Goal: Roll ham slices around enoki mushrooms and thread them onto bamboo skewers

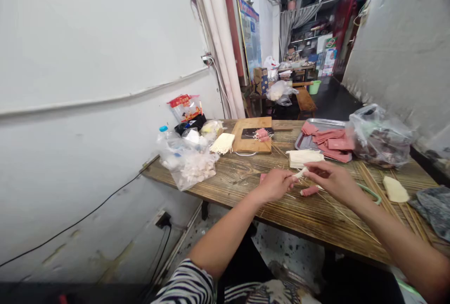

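Observation:
Between my two hands is a small bundle of enoki mushrooms (300,174). My left hand (279,183) pinches one end of it, and the fingers of my right hand (327,177) close on the other end. Just behind them lies a larger stack of enoki (304,158). A pink meat roll (309,191) rests on the wood below my hands, beside a thin skewer. Part of a pink slice (263,177) shows behind my left wrist. Flat pink meat slices (332,139) are piled in a metal tray (298,143) beyond my right hand.
On a cutting board (242,144), a dark-bladed knife (249,133) carries pink rolls with enoki (262,135). More enoki (222,144) and plastic bags (193,166) sit left. A full bag (381,140), skewers (378,184) and a cloth (432,208) lie right. A person (291,54) sits far back.

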A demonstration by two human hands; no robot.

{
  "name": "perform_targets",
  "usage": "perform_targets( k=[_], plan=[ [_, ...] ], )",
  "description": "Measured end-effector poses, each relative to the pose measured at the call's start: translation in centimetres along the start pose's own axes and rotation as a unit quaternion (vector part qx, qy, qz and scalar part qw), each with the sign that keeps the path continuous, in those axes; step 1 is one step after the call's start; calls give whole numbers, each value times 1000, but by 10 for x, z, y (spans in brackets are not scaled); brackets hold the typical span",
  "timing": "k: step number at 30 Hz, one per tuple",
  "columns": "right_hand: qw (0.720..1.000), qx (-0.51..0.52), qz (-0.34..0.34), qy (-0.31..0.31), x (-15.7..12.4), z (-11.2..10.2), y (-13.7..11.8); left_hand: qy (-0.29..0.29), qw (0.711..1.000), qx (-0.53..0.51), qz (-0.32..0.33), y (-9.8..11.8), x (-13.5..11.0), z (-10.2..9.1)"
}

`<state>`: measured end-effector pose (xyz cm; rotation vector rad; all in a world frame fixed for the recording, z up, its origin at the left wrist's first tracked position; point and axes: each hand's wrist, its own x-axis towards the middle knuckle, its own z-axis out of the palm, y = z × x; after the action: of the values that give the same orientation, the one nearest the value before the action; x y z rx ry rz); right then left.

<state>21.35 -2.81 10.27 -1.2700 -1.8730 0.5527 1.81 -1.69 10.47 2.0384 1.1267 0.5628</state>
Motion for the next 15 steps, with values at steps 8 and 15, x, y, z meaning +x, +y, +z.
perform_targets(
  k=[8, 15],
  plan=[
    [852, -410, -322, -43, 1, 18, -19, -63, 997, -25, -26, -9, 3, -11],
    [872, -380, -299, -74, 8, 21, -11, -54, 996, 69, 35, -11, -5, -23]
  ],
)
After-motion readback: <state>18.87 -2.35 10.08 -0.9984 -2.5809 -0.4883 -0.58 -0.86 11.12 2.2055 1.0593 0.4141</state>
